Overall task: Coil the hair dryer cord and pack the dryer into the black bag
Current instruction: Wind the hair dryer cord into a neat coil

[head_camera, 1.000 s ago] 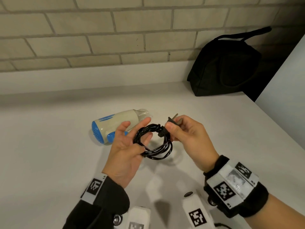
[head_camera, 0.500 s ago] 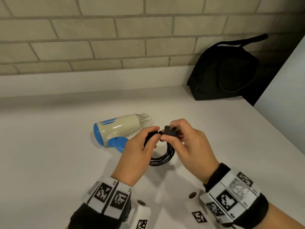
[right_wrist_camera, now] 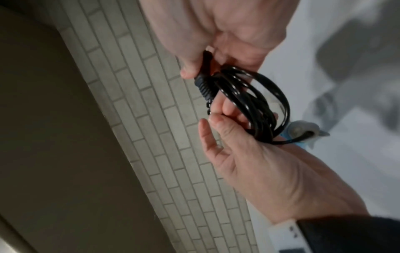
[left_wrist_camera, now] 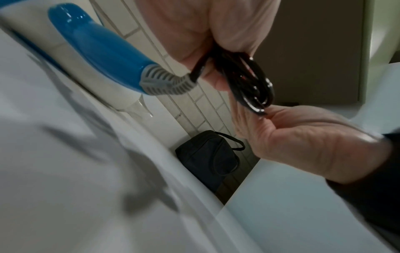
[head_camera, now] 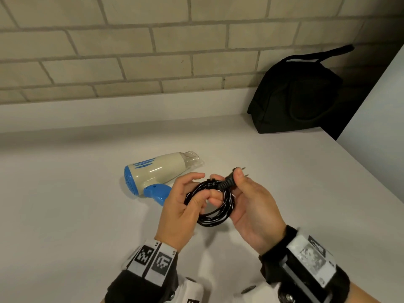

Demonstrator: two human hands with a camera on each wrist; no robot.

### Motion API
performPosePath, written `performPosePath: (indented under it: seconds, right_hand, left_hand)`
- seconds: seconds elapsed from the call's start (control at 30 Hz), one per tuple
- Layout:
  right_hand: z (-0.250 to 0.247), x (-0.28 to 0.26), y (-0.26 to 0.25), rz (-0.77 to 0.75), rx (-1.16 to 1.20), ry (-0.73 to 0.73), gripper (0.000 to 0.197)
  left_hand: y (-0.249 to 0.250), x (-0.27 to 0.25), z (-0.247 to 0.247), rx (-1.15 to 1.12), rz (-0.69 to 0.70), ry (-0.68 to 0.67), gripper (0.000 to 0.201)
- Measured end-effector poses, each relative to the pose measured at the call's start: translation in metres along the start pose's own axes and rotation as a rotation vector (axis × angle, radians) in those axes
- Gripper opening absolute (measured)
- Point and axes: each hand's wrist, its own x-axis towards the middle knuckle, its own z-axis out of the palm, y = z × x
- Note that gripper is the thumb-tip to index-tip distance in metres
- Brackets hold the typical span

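Note:
A cream and blue hair dryer [head_camera: 157,174] lies on its side on the white counter [head_camera: 65,215], nozzle to the right. Its black cord [head_camera: 215,216] is wound into a small coil held above the counter between both hands. My left hand [head_camera: 196,189] grips the coil's left side with thumb and curled fingers. My right hand [head_camera: 237,182] pinches the plug [head_camera: 227,183] at the coil's top, prongs pointing up and right. In the left wrist view the cord [left_wrist_camera: 249,82] runs from the blue handle [left_wrist_camera: 103,56] into my fingers. The black bag [head_camera: 301,97] stands at the back right.
A brick wall [head_camera: 153,51] with a white ledge runs along the back of the counter. A white panel [head_camera: 376,127] rises at the right, just beside the bag. The bag's handle [head_camera: 319,56] sticks up against the wall.
The hands, pressed together over the coil's top half a second ago, have turned apart. The plug now sticks up to the right with its prongs showing. The dryer lies where it was.

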Motion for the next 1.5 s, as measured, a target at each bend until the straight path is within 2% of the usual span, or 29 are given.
performPosePath:
  seconds: [0.1,0.17,0.23,0.3,0.37,0.4,0.5,0.6,0.63,0.73,0.8,0.87,0.93,1.0,1.03,1.13,1.2,1.27,1.33,1.43,1.5]
  right_hand:
    - [0.002,0.007,0.002,0.012,-0.059,-0.005,0.024]
    - [0.004,0.011,-0.003,-0.058,-0.211,-0.006,0.021]
    - [0.006,0.013,-0.009,-0.166,-0.405,-0.001,0.017]
    - [0.006,0.011,-0.010,-0.192,-0.512,-0.033,0.016]
    - [0.006,0.008,-0.004,-0.161,-0.569,-0.089,0.015]
    - [0.006,0.006,0.001,-0.145,-0.595,-0.111,0.015]
    - [0.009,0.004,0.013,-0.130,-0.664,-0.139,0.015]
    - [0.013,0.005,0.016,-0.208,-0.724,-0.142,0.013]
    - [0.014,0.005,0.016,-0.232,-0.717,-0.148,0.013]
    - [0.010,0.005,0.017,-0.246,-0.618,-0.126,0.013]
    - [0.007,0.000,0.015,-0.146,-0.412,-0.106,0.020]
    - [0.004,-0.004,0.011,-0.010,-0.186,-0.141,0.042]
    - [0.001,-0.005,0.006,0.114,-0.057,-0.194,0.060]
    - [-0.001,-0.001,0.000,0.204,0.004,-0.215,0.061]
    - [-0.002,0.002,-0.003,0.231,-0.005,-0.210,0.055]
    - [-0.006,0.015,-0.005,0.215,-0.285,-0.170,0.023]
    - [-0.008,0.021,-0.001,0.154,-0.623,-0.164,0.014]
    - [-0.004,0.028,0.002,0.106,-0.865,-0.227,0.008]
    - [0.002,0.036,0.006,0.110,-0.962,-0.322,0.011]
    - [0.009,0.050,0.017,0.147,-0.982,-0.380,0.015]
    - [0.012,0.057,0.026,0.164,-0.951,-0.396,0.018]
  left_hand:
    - [0.004,-0.003,0.002,-0.017,-0.083,0.008,0.032]
    - [0.004,-0.005,0.002,0.018,-0.121,0.051,0.044]
    - [0.001,-0.005,-0.010,0.022,-0.179,0.217,0.046]
    - [-0.005,-0.004,-0.027,-0.062,-0.315,0.319,0.054]
    - [-0.003,-0.005,-0.039,-0.181,-0.457,0.291,0.056]
    - [0.001,-0.006,-0.040,-0.185,-0.469,0.258,0.057]
    - [0.019,-0.012,-0.034,0.028,-0.331,0.130,0.045]
    - [0.026,-0.018,-0.018,0.214,-0.268,-0.044,0.024]
    - [0.024,-0.018,-0.015,0.250,-0.248,-0.049,0.021]
    - [0.015,-0.014,-0.011,0.273,-0.205,0.002,0.030]
    - [0.012,-0.012,-0.013,0.200,-0.206,-0.013,0.032]
    - [0.015,-0.009,-0.014,0.147,-0.206,-0.077,0.029]
    - [0.016,-0.007,-0.014,0.090,-0.187,-0.111,0.021]
    - [0.014,-0.007,-0.012,0.073,-0.186,-0.117,0.022]
    - [0.012,-0.007,-0.012,0.084,-0.202,-0.124,0.025]
    - [0.007,-0.007,-0.015,0.159,-0.308,-0.146,0.023]
    - [0.002,-0.008,-0.023,0.247,-0.316,-0.096,0.024]
    - [-0.002,-0.010,-0.033,0.349,-0.276,-0.009,0.018]
    - [-0.008,-0.012,-0.043,0.398,-0.291,0.122,0.010]
    - [-0.022,-0.009,-0.054,0.385,-0.442,0.224,0.046]
    - [-0.027,-0.006,-0.058,0.245,-0.511,0.203,0.048]
